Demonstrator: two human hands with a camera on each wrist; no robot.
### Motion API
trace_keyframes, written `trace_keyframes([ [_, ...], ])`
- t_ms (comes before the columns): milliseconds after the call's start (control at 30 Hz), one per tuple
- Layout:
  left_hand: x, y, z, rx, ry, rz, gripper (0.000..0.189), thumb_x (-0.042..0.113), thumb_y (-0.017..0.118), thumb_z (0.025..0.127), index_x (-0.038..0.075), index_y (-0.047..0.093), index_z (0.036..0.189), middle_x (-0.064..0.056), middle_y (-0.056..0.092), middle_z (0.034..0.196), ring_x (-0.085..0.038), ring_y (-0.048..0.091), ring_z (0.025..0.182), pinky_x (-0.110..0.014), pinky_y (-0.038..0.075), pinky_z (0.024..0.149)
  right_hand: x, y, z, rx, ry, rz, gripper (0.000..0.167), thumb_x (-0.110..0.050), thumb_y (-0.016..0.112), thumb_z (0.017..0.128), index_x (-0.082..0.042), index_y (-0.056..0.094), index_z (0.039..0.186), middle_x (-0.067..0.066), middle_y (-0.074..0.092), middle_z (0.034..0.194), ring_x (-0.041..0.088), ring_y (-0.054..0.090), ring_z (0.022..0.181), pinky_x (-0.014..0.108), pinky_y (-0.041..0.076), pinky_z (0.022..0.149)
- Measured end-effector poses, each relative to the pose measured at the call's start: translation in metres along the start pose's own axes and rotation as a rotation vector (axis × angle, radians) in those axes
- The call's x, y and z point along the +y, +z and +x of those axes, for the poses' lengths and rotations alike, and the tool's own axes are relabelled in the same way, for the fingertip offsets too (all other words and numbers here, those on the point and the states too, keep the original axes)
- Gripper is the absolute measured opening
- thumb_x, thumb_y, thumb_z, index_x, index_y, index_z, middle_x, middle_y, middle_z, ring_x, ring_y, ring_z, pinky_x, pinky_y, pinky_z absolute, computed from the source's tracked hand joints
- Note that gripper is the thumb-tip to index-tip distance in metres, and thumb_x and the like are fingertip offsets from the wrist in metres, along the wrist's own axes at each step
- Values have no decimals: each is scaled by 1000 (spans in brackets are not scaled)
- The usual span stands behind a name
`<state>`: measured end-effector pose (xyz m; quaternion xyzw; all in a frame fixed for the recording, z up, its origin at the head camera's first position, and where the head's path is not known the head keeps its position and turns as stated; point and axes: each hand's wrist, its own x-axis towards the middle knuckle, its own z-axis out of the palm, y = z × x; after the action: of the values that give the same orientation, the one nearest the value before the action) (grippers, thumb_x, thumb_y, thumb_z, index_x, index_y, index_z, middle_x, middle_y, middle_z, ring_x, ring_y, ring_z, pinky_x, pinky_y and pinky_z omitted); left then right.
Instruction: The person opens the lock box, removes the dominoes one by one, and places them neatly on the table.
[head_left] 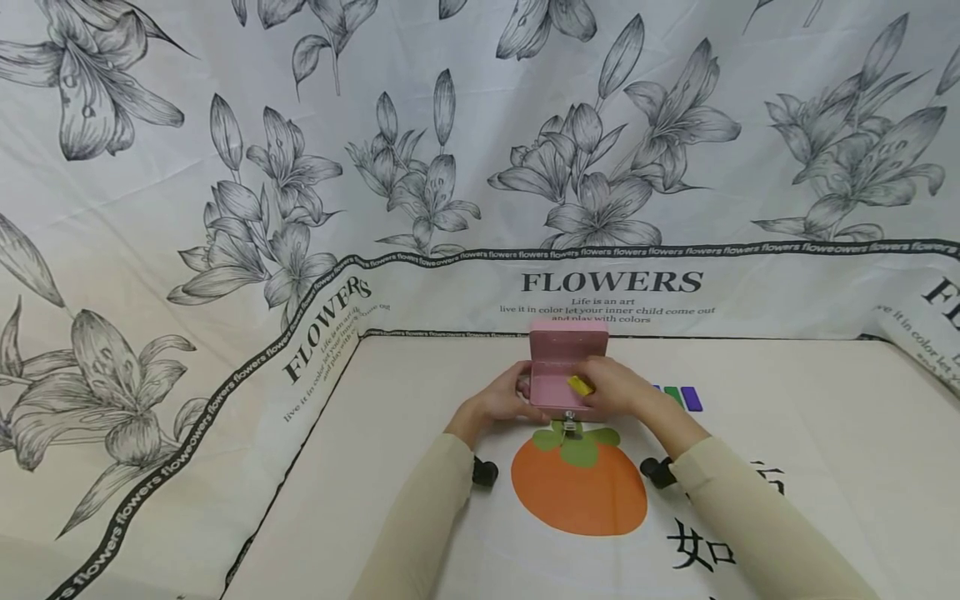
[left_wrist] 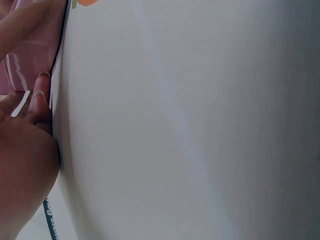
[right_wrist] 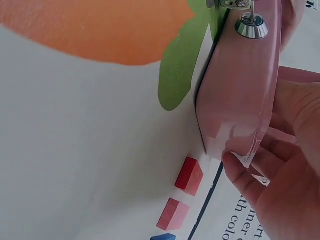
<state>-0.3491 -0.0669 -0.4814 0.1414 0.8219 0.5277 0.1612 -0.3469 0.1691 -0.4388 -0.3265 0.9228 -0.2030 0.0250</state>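
Observation:
A pink box (head_left: 551,392) stands with its lid (head_left: 567,342) raised, a metal lock (right_wrist: 251,25) on its front. My left hand (head_left: 504,396) holds the box's left side; in the left wrist view its fingers (left_wrist: 41,95) lie along the wall. From the right, my right hand (head_left: 618,387) reaches over the rim with a yellow block (head_left: 580,385) at its thumb and fingertips, seemingly pinched. The right wrist view shows other fingers (right_wrist: 242,175) of that hand touching the box's outer side; there the wall hides the yellow block.
Right of the box lie several coloured blocks, among them a purple block (head_left: 692,398), a green block (head_left: 672,396), a red block (right_wrist: 189,176) and a pink block (right_wrist: 173,214). The tabletop cloth (head_left: 405,375) bears an orange fruit print. A flowered curtain (head_left: 450,292) hangs behind.

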Motion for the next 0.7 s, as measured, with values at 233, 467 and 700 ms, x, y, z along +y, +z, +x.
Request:
trace_keyframes([
  [233, -1, 0, -1, 9, -3, 8, 100, 5, 92, 71, 13, 38, 155, -7, 58, 106, -17, 51, 94, -29, 44, 79, 3, 2, 2, -6, 27, 76, 33, 3, 77, 82, 3, 69, 114, 14, 61, 83, 21, 50, 76, 37, 42, 71],
  [467, -2, 2, 1, 11, -8, 15, 102, 5, 94, 69, 15, 39, 154, -5, 59, 109, -16, 53, 95, -29, 44, 83, 2, 4, 4, -12, 30, 120, 24, 4, 77, 80, 1, 65, 101, 11, 55, 75, 19, 47, 70, 35, 38, 67],
  [700, -2, 2, 1, -2, 27, 4, 99, 1, 92, 70, 12, 40, 154, -7, 57, 104, -16, 51, 90, -26, 44, 79, 5, 5, 7, -55, 64, 138, 15, 2, 75, 83, 0, 65, 94, 5, 52, 71, 18, 47, 68, 33, 37, 64],
])
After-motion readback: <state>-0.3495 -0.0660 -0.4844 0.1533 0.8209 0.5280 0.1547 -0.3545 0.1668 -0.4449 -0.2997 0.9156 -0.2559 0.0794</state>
